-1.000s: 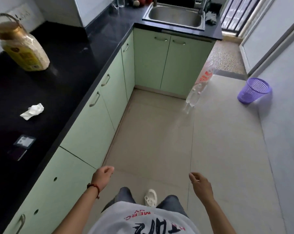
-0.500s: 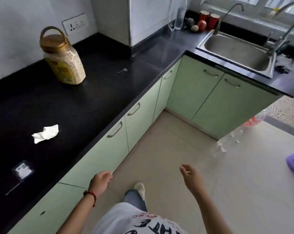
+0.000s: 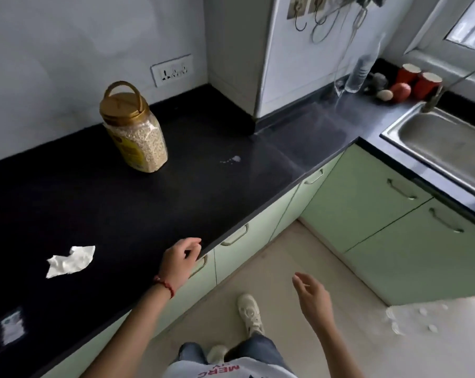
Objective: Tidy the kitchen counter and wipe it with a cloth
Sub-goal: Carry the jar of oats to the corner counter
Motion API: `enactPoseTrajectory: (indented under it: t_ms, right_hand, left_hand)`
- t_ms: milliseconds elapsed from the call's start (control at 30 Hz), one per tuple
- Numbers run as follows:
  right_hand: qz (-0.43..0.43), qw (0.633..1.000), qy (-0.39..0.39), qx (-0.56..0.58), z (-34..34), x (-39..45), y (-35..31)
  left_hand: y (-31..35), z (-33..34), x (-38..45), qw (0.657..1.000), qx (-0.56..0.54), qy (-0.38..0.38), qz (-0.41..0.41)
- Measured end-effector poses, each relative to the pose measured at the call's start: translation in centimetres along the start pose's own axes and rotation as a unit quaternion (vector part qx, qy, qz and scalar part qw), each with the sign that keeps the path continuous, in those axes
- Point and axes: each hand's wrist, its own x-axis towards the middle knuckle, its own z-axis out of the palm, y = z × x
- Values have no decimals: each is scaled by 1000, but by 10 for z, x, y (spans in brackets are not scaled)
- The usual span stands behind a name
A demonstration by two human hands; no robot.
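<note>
The black kitchen counter (image 3: 192, 203) runs from the lower left to the sink corner. On it lies a crumpled white tissue (image 3: 70, 261) at the left, a grain jar with a gold lid (image 3: 134, 129) near the wall, a small packet (image 3: 11, 324) at the far left edge, and a whitish spill spot (image 3: 233, 159). My left hand (image 3: 179, 260) hovers over the counter's front edge, fingers loosely curled, holding nothing. My right hand (image 3: 311, 294) hangs over the floor, fingers apart and empty. No cloth is in view.
A steel sink (image 3: 443, 143) sits at the right with a tap. Behind it stand two red cups (image 3: 419, 77), an apple (image 3: 400, 91) and a clear bottle (image 3: 360, 69). Green cabinet doors (image 3: 367, 211) line the counter below. Plastic bottles (image 3: 422, 320) lie on the floor.
The view has swung up and left toward the counter. My left hand has risen from beside the cabinets to over the counter's front edge. My right hand stays low over the floor.
</note>
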Motion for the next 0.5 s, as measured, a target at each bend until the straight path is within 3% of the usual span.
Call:
enactPoseTrajectory:
  t_ms: [100, 233, 333, 500]
  right_hand:
    - [-60, 998, -26, 5, -2, 50, -45]
    - [-149, 984, -99, 5, 6, 107, -116]
    - [-203, 965, -166, 1, 28, 139, -167]
    - [-286, 928, -234, -36, 87, 169, -235]
  left_hand:
    - [-11, -1, 22, 994, 68, 89, -8]
    - [-34, -2, 35, 973, 139, 151, -104]
    - [-45, -2, 39, 955, 188, 152, -170]
    - [-49, 1, 41, 947, 220, 144, -183]
